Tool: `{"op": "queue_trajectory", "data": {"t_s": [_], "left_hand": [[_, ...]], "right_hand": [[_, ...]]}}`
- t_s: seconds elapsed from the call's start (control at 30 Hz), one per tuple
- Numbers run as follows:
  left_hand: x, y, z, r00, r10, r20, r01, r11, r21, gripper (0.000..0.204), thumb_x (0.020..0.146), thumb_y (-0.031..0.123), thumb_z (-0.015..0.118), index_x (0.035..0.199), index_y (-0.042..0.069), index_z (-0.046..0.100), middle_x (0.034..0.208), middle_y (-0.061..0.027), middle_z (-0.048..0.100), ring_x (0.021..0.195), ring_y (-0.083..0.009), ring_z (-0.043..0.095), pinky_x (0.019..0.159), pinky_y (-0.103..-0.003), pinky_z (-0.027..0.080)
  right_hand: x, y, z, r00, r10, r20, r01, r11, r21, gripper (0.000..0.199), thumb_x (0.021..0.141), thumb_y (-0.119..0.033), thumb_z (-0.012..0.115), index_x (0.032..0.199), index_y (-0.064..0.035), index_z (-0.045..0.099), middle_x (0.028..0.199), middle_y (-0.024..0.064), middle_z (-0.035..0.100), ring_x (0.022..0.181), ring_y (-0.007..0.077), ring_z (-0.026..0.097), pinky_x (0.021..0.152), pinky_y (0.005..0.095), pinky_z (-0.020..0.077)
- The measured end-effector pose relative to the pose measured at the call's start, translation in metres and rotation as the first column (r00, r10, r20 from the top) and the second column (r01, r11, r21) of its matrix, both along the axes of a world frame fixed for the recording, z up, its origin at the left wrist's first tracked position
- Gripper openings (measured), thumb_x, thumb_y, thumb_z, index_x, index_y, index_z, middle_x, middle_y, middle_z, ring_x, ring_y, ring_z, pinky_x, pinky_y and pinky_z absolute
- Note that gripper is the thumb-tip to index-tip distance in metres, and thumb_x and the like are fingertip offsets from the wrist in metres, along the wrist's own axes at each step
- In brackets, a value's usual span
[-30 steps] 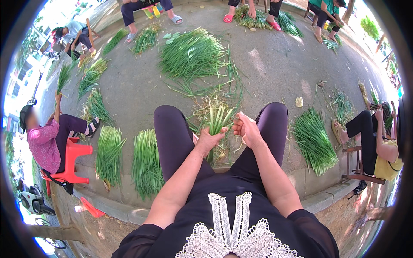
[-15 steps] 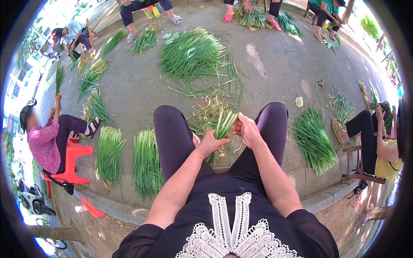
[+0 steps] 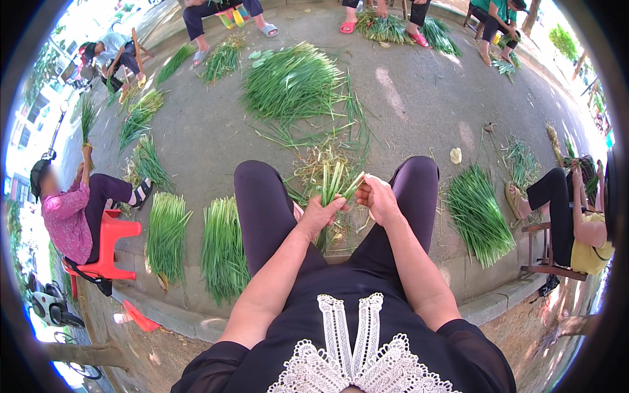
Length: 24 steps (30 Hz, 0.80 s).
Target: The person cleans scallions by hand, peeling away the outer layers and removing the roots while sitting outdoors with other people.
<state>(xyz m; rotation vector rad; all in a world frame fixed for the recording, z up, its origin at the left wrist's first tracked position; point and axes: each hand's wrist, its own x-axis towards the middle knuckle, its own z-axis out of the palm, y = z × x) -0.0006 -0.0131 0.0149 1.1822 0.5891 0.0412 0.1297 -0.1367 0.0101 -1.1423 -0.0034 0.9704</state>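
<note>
While a bunch of green stalks (image 3: 333,175) is clamped in the left hand (image 3: 319,215) between the knees (image 3: 257,175), a pale stalk end (image 3: 358,179) appears pinched by the right hand's (image 3: 378,198) fingertips; cleaning seems under way, a gentle pull called for. Withered trimmings (image 3: 306,165) are seen beyond.

Faintly glossy cloth on the purple trousers (image 3: 263,203), smooth stalks (image 3: 334,178) between them, openwork lace (image 3: 396,367) below them, matt pavement (image 3: 419,118) beyond, red plastic stool (image 3: 114,250) to their left
</note>
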Motion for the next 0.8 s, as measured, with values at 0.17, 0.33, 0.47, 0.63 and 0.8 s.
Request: {"op": "queue_trajectory", "data": {"t_s": [0.17,0.33,0.47,0.63,0.8], "left_hand": [[-0.001,0.002,0.000,0.998,0.048,-0.030,-0.049,0.998,-0.035,0.024,0.081,0.023,0.062,0.094,0.003,0.059,0.073,-0.0056,0.060,0.044,-0.0045,0.042,0.040,-0.018,0.034],[0.000,0.004,-0.006,0.996,0.083,-0.016,-0.083,0.995,-0.053,0.021,0.083,0.022,0.061,0.093,0.003,0.059,0.071,-0.0044,0.058,0.045,-0.0050,0.044,0.040,-0.017,0.035],[-0.001,0.005,-0.008,0.996,0.086,0.003,-0.085,0.994,-0.072,0.020,0.083,0.021,0.060,0.092,0.003,0.059,0.072,-0.0046,0.059,0.046,-0.0050,0.044,0.039,-0.017,0.035],[0.000,0.005,-0.003,0.985,0.174,0.010,-0.173,0.982,-0.074,0.018,0.084,0.021,0.057,0.093,0.005,0.059,0.077,-0.0065,0.062,0.044,-0.0047,0.042,0.040,-0.018,0.035],[0.001,0.007,-0.005,0.967,0.251,0.046,-0.245,0.964,-0.099,0.017,0.086,0.020,0.055,0.094,0.006,0.058,0.083,-0.0071,0.063,0.045,-0.0048,0.043,0.041,-0.019,0.036]], "right_hand": [[-0.003,0.001,0.006,1.000,-0.024,-0.004,0.024,1.000,-0.018,0.022,0.087,-0.026,0.049,0.092,-0.0061,0.055,0.078,0.0015,0.056,0.068,0.0115,0.054,0.060,0.0260,0.0445],[-0.002,0.002,0.005,0.996,-0.076,0.050,0.080,0.993,-0.088,0.018,0.088,-0.025,0.050,0.087,-0.0065,0.053,0.074,0.0013,0.055,0.062,0.0115,0.053,0.054,0.0250,0.0439],[0.004,0.001,0.001,0.978,-0.208,0.010,0.208,0.976,-0.066,0.017,0.087,-0.023,0.051,0.084,-0.0068,0.052,0.071,0.0012,0.055,0.058,0.0112,0.052,0.050,0.0242,0.0430],[-0.004,0.004,0.002,0.952,-0.098,0.289,0.158,0.969,-0.189,0.028,0.085,-0.025,0.054,0.099,-0.0010,0.057,0.069,0.0002,0.053,0.057,0.0068,0.049,0.049,0.0224,0.0423],[-0.015,0.004,0.009,0.883,0.308,0.355,-0.219,0.938,-0.269,0.043,0.086,-0.028,0.054,0.115,0.0022,0.051,0.071,0.0004,0.053,0.060,0.0076,0.049,0.051,0.0235,0.0433]]}}
